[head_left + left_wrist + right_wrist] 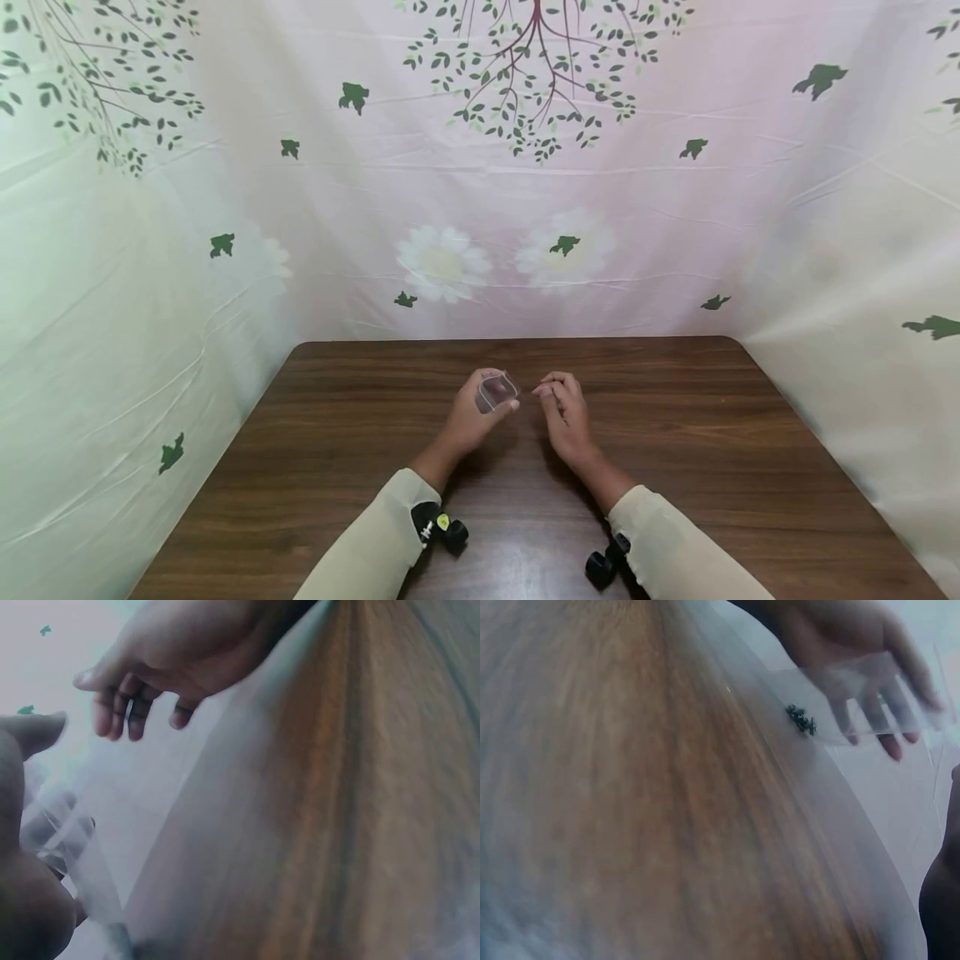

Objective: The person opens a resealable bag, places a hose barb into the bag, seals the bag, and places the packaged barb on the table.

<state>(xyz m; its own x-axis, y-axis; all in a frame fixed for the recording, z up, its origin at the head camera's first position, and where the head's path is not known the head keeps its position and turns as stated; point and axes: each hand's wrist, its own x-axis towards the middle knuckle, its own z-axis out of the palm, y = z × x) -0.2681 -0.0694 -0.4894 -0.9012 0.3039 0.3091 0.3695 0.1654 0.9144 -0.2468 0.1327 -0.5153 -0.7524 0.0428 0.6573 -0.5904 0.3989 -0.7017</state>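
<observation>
A small clear container [497, 392] with see-through walls is held in my left hand [471, 417], above the table. My left thumb lies along its near side and the fingers are round the far side. The right wrist view shows the clear container [862, 694] in front of the left fingers. To the right of it, a short gap away, is my right hand [567, 417], its fingers loosely bent with nothing visible in them. In the left wrist view the right hand [195, 645] hangs with thumb and fingers apart.
A dark brown wooden table [337, 450] lies under both hands. Behind it and at the sides hangs a pale cloth [637, 192] printed with leaves, birds and daisies. Each sleeved wrist wears a small black camera [453, 533].
</observation>
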